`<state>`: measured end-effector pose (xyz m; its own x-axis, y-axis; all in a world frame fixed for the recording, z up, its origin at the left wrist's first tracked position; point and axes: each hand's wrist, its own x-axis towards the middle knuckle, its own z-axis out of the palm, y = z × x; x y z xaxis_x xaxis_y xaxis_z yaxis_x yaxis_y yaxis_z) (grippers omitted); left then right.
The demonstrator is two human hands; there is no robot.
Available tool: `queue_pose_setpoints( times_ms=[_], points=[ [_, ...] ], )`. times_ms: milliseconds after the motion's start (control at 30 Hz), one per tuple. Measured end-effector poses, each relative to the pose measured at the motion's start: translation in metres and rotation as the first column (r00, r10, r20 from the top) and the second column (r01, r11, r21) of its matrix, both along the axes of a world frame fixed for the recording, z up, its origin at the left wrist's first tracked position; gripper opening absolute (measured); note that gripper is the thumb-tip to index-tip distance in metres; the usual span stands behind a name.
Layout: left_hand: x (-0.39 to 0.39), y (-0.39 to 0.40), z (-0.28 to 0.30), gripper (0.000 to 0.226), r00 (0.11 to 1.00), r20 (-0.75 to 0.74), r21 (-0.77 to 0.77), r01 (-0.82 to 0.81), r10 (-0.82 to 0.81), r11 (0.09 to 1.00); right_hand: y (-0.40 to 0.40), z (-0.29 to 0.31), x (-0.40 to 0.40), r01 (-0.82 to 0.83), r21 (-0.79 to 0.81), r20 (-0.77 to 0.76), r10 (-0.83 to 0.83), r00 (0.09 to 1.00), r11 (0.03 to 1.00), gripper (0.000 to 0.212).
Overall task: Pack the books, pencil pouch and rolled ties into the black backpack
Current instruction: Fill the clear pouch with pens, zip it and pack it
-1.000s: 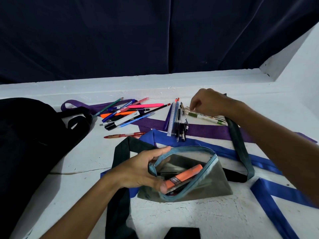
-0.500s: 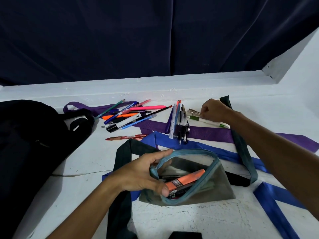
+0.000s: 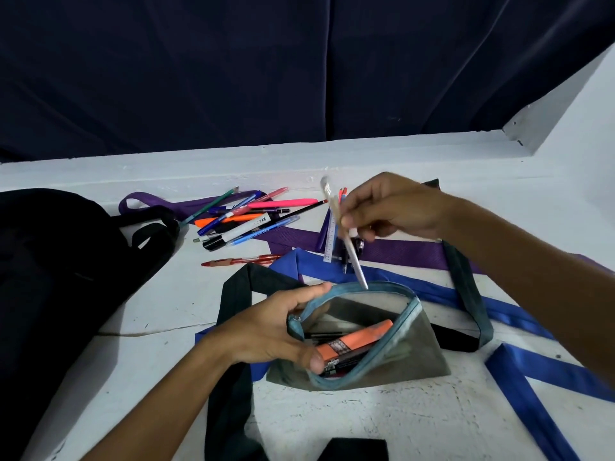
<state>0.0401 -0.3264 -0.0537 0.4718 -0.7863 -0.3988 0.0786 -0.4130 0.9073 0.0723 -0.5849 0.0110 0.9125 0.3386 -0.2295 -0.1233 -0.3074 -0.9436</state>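
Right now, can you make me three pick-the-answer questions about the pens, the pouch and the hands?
1. Where is the black backpack?
A. far left
B. far right
C. inside the pouch

2. What colour is the marker inside the pencil pouch?
A. green
B. orange
C. yellow

3. Is the pouch open or zipped?
A. zipped
B. open
C. folded flat

Answers: 1 A, it lies at the table's left edge. 2 B, it shows orange through the mouth. 3 B, the left hand holds the mouth wide while the right hand points pens toward it.

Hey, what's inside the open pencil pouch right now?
Inside the pencil pouch lies an orange marker over dark pens. The left hand and the pouch wall cover the rest.
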Motion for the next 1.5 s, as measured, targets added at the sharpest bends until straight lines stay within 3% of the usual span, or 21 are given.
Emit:
queue_pose_setpoints(
  times_ms=[67,133,200,267,333,433,533,633,1033,1100,1167,1333,1400,1500],
  points=[
    [-0.001,-0.001,0.002,0.123,1.0,-0.002,-0.002,-0.008,0.008,1.0,0.01,-0.001,-0.009,-0.224,-0.187,-0.041,0.22,0.975,0.956,0.007],
    [-0.001,-0.002,0.003,0.113,1.0,-0.005,-0.034,0.014,-0.015,0.999,0.019,0.0,-0.015,-0.429,-0.434,-0.124,0.42,0.899,0.792,0.011],
    [-0.003,-0.004,0.006,0.094,0.999,-0.025,-0.076,0.046,-0.048,0.996,0.019,0.0,-0.015,-0.477,-0.592,-0.181,0.47,0.864,0.65,0.013],
    [-0.002,-0.005,0.007,0.086,0.998,-0.043,-0.085,0.049,-0.053,0.995,0.007,-0.002,-0.004,-0.342,-0.641,-0.082,0.382,0.92,0.687,0.012],
    [-0.001,-0.003,0.005,0.092,0.999,-0.036,-0.071,0.024,-0.027,0.997,-0.014,-0.009,0.014,-0.05,-0.616,0.114,0.152,0.982,0.786,0.011],
    [-0.002,-0.002,0.003,0.104,1.0,-0.018,-0.047,0.007,-0.008,0.999,-0.049,-0.034,0.037,0.297,-0.605,0.273,-0.158,0.949,0.739,0.014],
    [-0.004,-0.004,0.008,0.081,0.999,-0.036,-0.053,0.031,-0.033,0.998,-0.071,-0.062,0.046,0.281,-0.655,0.172,-0.224,0.959,0.701,0.019],
    [-0.004,-0.004,0.008,0.084,0.999,-0.03,-0.067,0.021,-0.023,0.998,-0.075,-0.075,0.047,0.217,-0.68,0.08,-0.223,0.971,0.7,0.026],
    [-0.003,-0.004,0.007,0.091,0.998,-0.047,-0.072,0.027,-0.031,0.997,-0.073,-0.08,0.046,0.226,-0.789,0.213,-0.091,0.973,0.571,0.008],
    [-0.003,-0.003,0.005,0.094,0.999,-0.043,-0.062,0.024,-0.027,0.998,-0.072,-0.076,0.044,0.235,-0.764,0.222,-0.096,0.97,0.602,0.01],
    [-0.002,-0.002,0.004,0.097,0.999,-0.032,-0.054,0.02,-0.022,0.998,-0.069,-0.063,0.04,0.245,-0.677,0.222,-0.125,0.967,0.694,0.01],
    [-0.003,-0.003,0.005,0.092,0.999,-0.02,-0.052,0.034,-0.035,0.998,-0.044,-0.013,0.024,0.258,-0.299,0.188,-0.209,0.96,0.919,0.005],
    [-0.003,-0.004,0.006,0.087,0.999,-0.02,-0.047,0.042,-0.043,0.998,-0.029,0.002,0.015,0.181,-0.173,0.159,-0.154,0.975,0.968,0.005],
    [-0.002,-0.002,0.004,0.1,1.0,-0.011,-0.029,0.025,-0.025,0.999,-0.005,0.011,-0.001,-0.034,-0.079,0.085,0.041,0.996,0.996,0.007]
  ],
)
